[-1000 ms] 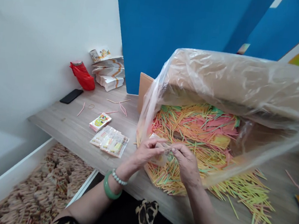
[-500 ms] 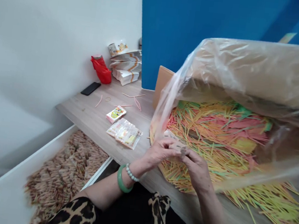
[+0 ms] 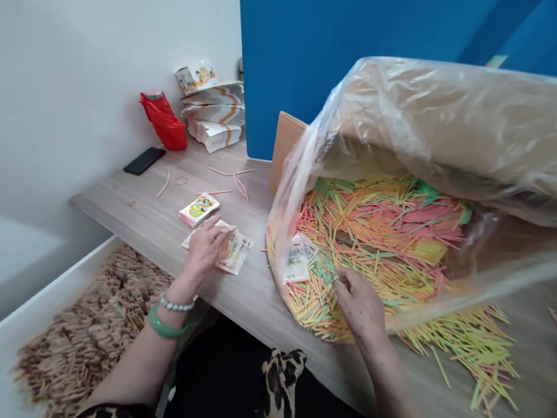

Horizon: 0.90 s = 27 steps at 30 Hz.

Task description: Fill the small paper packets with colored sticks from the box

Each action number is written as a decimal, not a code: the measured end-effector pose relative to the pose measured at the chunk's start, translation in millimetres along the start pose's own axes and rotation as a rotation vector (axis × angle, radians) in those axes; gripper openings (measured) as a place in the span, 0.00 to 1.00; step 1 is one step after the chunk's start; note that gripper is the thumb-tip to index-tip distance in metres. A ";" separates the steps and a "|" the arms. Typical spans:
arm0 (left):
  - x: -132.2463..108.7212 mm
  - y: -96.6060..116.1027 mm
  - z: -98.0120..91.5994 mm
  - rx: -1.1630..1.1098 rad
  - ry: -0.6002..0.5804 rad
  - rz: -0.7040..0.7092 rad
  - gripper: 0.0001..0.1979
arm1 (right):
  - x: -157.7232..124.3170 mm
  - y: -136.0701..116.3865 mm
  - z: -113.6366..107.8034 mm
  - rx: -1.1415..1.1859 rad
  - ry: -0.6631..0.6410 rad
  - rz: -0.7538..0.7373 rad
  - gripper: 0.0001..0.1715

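The left hand, fingers loosely spread, seems to be reaching for packets, calling for a pinch; the right hand curls over strips, grip impossible to tell

table: grey wood grain, left to lower right
left end: phone, red bag, paper stack, rubber band
centre-left: cards, packets, pink strips
right: box, yellow-green strips
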State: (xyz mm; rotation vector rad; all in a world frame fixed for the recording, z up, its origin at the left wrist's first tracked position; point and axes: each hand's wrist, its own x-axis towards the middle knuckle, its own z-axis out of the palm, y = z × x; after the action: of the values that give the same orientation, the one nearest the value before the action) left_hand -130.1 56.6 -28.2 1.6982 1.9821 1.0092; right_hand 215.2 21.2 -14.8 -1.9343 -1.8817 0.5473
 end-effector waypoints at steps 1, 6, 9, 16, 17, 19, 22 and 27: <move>3.7 -6.8 4.2 0.121 0.016 0.001 0.15 | -0.2 2.1 -1.9 -0.082 -0.003 0.029 0.10; 8.0 -13.5 18.7 0.518 0.030 0.039 0.17 | -3.3 -25.1 8.1 -0.283 -0.109 -0.083 0.16; 8.0 -9.2 15.5 0.565 0.099 0.052 0.22 | 7.0 -46.4 23.9 -0.356 -0.093 -0.110 0.18; -37.1 35.7 19.5 0.207 0.340 0.340 0.16 | 37.6 -45.2 42.5 -0.223 -0.095 -0.079 0.11; -47.4 46.9 24.5 0.132 0.311 0.412 0.13 | 38.4 -40.7 42.1 -0.168 -0.069 -0.080 0.12; -64.0 68.5 36.1 -0.025 0.159 0.537 0.10 | 38.3 -31.0 39.7 -0.045 0.002 -0.103 0.14; -72.1 93.0 53.0 -0.234 -0.028 0.546 0.09 | 35.3 -18.8 33.0 0.177 0.108 -0.132 0.13; -50.4 114.7 78.3 -0.642 -0.215 0.114 0.22 | 22.3 -16.8 26.4 0.654 0.054 -0.118 0.10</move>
State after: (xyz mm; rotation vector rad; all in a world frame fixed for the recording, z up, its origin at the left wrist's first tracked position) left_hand 15.1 35.0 -11.2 1.4796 1.2484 1.2651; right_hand 187.6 44.0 -28.6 -1.3851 -1.5104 0.9222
